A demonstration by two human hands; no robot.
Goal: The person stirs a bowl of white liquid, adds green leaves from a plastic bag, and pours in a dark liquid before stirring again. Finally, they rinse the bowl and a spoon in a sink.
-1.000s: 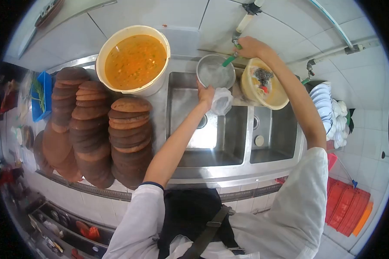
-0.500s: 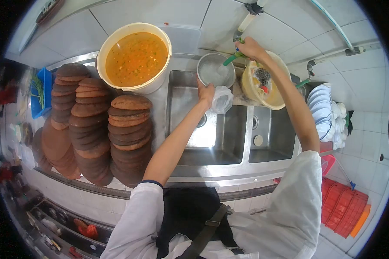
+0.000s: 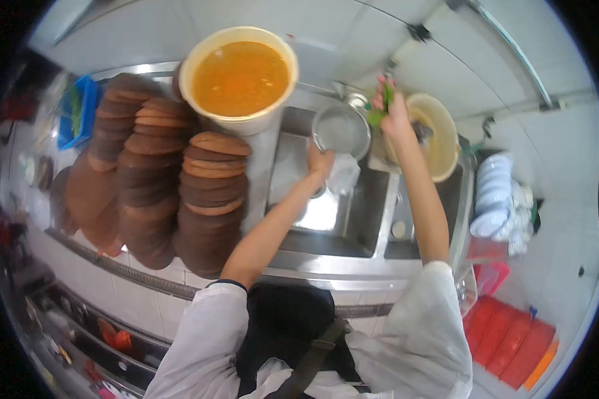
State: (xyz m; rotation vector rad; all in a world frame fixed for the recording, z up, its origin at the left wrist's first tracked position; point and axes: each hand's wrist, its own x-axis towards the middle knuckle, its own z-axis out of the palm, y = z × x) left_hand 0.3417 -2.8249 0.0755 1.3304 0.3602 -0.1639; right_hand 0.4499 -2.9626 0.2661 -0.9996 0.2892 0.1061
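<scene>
In the head view my left hand (image 3: 321,165) is closed on the near rim of a round metal bowl (image 3: 341,132), held over the back of the left sink basin. A crumpled clear plastic piece (image 3: 344,174) sits right beside that hand, below the bowl. My right hand (image 3: 394,114) has its fingers wrapped around a short green hose (image 3: 376,118) near the wall tap, blurred by motion. Just under the right forearm stands a cream bucket (image 3: 439,143) with dark scraps inside.
A large cream bucket (image 3: 291,56) of orange soup stands behind the double sink (image 3: 299,261). Tall stacks of brown round lids (image 3: 213,193) fill the left counter. Stacked white bowls (image 3: 492,196) and red crates (image 3: 509,339) are to the right.
The view has shifted, so things sit elsewhere in it. My right hand has drawn the green hose up and away from the bowl, which my left hand still holds.
</scene>
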